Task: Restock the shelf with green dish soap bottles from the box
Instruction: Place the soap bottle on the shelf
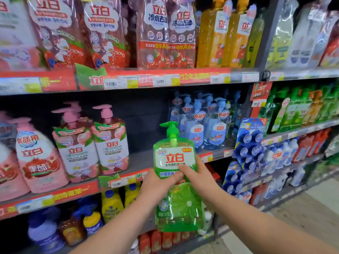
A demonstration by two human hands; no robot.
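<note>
A green dish soap bottle (173, 153) with a green pump and a white label is held upright in front of the middle shelf (143, 160). My left hand (157, 184) grips its lower left side and my right hand (198, 175) grips its lower right, thumb on the label. A green refill pouch (180, 208) hangs below the bottle between my forearms. Behind the bottle the shelf has a bare gap between the pink pump bottles (110, 142) and the blue pump bottles (201, 123). The box is out of view.
Pink and strawberry-print refill bags and orange bottles fill the top shelf (128, 77). Yellow and purple bottles (111, 204) stand on the lower shelf. Blue toilet cleaner packs (249, 143) hang at the right, with green bottles (297, 107) beyond. Floor shows at bottom right.
</note>
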